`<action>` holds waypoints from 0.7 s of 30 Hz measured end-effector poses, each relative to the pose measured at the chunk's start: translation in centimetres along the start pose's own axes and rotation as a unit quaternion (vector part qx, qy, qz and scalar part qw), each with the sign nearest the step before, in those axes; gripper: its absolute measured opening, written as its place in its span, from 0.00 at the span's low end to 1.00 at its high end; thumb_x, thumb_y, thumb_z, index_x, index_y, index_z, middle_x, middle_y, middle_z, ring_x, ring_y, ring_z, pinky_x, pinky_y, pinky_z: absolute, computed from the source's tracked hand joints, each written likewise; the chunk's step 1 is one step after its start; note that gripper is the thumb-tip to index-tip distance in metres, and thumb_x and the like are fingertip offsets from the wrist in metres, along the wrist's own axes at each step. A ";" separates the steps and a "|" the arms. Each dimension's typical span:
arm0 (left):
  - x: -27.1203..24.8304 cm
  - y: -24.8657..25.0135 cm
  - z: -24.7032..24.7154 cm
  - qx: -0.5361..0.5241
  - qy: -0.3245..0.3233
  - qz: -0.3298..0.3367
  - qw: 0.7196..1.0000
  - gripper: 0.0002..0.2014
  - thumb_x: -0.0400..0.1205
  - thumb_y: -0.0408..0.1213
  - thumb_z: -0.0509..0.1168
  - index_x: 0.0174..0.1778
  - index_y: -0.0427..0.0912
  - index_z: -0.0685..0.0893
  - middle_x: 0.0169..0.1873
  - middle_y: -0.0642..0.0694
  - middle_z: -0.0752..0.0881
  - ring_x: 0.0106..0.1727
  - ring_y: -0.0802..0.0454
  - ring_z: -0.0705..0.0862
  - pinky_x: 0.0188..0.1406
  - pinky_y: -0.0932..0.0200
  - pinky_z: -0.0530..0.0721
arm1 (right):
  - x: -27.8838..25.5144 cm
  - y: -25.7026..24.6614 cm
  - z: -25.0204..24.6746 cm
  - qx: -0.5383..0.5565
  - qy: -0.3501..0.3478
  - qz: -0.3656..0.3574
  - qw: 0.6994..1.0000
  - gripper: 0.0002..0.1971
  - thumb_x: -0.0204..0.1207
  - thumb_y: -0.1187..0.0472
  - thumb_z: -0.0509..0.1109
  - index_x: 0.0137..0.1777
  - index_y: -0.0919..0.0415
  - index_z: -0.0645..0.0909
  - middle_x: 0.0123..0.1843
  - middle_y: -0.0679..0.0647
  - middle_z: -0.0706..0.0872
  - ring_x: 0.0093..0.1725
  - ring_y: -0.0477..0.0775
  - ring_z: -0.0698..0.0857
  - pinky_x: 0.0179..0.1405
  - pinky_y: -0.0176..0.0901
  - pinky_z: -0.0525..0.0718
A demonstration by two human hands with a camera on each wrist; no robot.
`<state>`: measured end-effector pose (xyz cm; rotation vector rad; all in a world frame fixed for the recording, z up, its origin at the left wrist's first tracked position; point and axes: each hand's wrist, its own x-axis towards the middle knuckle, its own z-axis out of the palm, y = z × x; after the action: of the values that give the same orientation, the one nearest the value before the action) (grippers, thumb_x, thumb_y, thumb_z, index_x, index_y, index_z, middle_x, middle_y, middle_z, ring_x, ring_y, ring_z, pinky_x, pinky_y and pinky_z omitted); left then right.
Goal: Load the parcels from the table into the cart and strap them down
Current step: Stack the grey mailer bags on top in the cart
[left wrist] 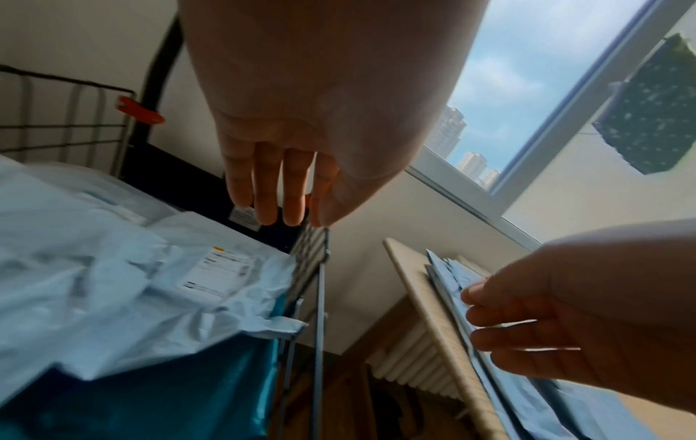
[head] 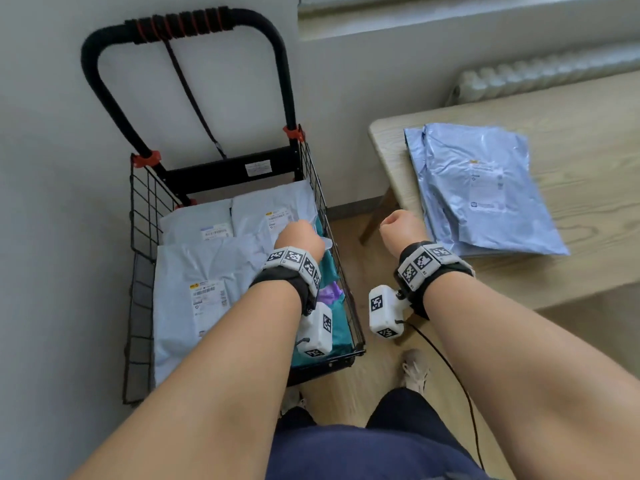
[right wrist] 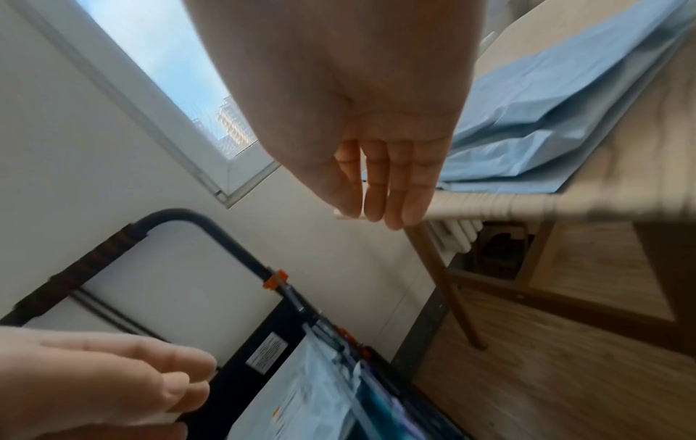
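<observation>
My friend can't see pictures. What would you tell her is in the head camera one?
Two bare arms reach out: the left hand hangs over pale parcels in a black wire cart, the right hand toward blue parcels on a wooden table. A strap hangs from the cart's handle.

Head view looking down, wrist views looking up past palms, all sharing cart [head: 221, 265]

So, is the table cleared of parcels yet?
No, blue parcels lie stacked on the table, untouched by either hand.
</observation>
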<state>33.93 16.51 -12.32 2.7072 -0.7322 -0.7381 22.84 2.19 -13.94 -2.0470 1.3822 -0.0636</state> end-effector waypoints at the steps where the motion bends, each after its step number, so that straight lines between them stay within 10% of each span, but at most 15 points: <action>1: 0.2 1.7 0.5 -0.005 0.004 0.006 1.000 0.13 0.79 0.29 0.58 0.54 0.35 0.86 0.53 0.35 0.87 0.55 0.36 0.84 0.47 0.53 0.81 | 0.6 1.1 -1.0 0.003 0.006 0.008 1.000 0.11 0.78 0.65 0.60 0.52 0.58 0.84 0.56 0.58 0.87 0.59 0.61 0.84 0.54 0.44 0.78; 21: 5.2 28.2 11.0 -0.100 0.025 -0.028 0.994 0.18 0.82 0.31 0.56 0.68 0.39 0.77 0.66 0.37 0.80 0.65 0.37 0.80 0.56 0.54 0.76 | 15.3 20.7 -18.8 0.027 0.006 0.092 0.995 0.22 0.78 0.63 0.62 0.73 0.58 0.74 0.71 0.59 0.78 0.67 0.61 0.79 0.59 0.45 0.76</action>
<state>20.64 -11.10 -13.86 2.5621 -0.5426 -0.7127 5.63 -24.57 -15.19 -1.8702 1.5529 -0.0330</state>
